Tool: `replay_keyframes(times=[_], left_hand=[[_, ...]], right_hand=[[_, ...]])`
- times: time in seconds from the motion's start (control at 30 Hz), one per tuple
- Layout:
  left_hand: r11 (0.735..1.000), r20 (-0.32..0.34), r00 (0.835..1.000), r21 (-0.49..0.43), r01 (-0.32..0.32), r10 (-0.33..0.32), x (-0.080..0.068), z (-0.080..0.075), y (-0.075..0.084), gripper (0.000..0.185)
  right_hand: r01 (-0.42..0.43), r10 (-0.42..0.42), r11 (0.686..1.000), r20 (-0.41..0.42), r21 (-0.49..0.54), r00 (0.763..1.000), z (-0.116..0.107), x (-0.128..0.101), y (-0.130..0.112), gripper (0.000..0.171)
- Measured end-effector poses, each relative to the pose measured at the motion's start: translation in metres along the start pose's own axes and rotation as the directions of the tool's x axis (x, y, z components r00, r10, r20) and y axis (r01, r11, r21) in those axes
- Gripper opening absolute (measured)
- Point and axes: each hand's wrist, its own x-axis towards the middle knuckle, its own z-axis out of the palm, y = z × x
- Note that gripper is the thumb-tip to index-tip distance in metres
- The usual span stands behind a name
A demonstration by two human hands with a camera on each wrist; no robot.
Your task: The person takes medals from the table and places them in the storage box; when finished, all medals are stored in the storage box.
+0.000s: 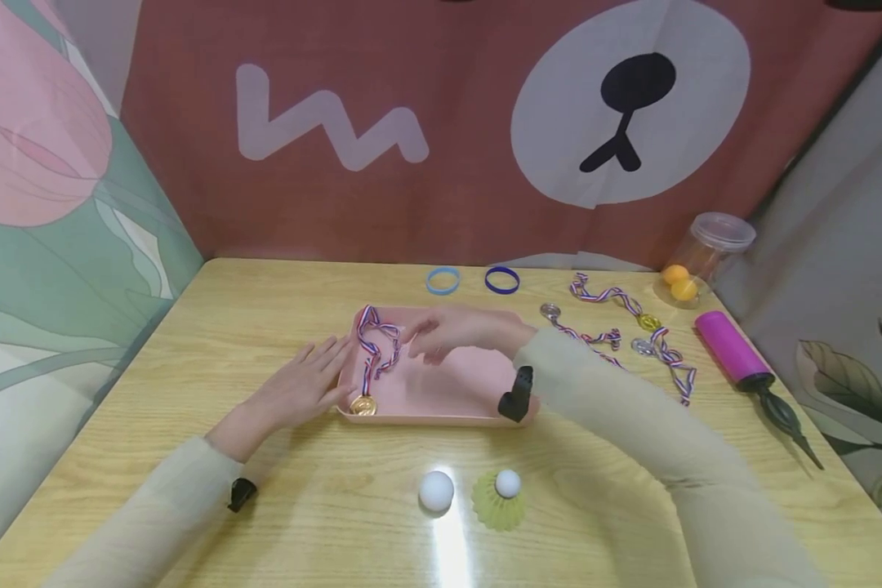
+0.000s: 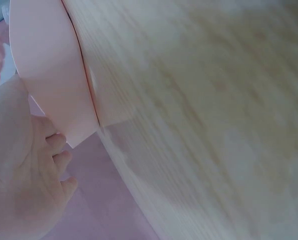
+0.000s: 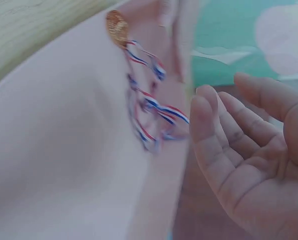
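Right hand (image 1: 448, 333) over gold medal (image 1: 363, 404) (striped ribbon)

You will find no readable words, numbers or brand marks anywhere, not even on the round gold medal (image 1: 363, 404).

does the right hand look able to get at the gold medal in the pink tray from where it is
Probably yes: the right hand hovers open over the pink tray, the gold medal lies uncovered in its near left corner, and nothing stands between them.

medal (image 1: 363, 403) in tray (image 1: 441, 392) | balls (image 1: 437, 490) before tray | pump (image 1: 731, 349) far right
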Motion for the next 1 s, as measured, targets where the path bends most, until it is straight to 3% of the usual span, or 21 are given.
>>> replay_keyframes(times=[0.27,0.4,0.5,0.83,1.0], left_hand=[[1.0,0.023,1.0,-0.004,0.013,-0.013,-0.001,0.001,0.0,0.064],[1.0,0.023,1.0,-0.005,0.014,-0.014,-0.001,0.0,0.0,0.065],[1.0,0.02,1.0,-0.003,0.01,-0.01,-0.001,0.0,0.0,0.064],[1.0,0.025,1.0,-0.008,0.01,-0.01,0.001,0.001,0.0,0.064],[1.0,0.036,0.999,-0.011,0.015,-0.015,0.002,0.002,-0.001,0.065]], right_hand=[[0.053,-0.048,0.998,-0.221,0.019,0.974,-0.039,-0.059,0.012,0.036],[0.081,-0.078,0.997,-0.32,-0.002,0.944,-0.055,-0.088,0.031,0.038],[0.052,-0.065,0.998,-0.39,-0.043,0.918,-0.064,-0.109,0.046,0.037],[-0.013,-0.025,0.998,-0.53,-0.068,0.848,-0.077,-0.175,0.103,0.036],[-0.072,0.014,0.994,-0.563,-0.081,0.826,-0.079,-0.206,0.127,0.04]])
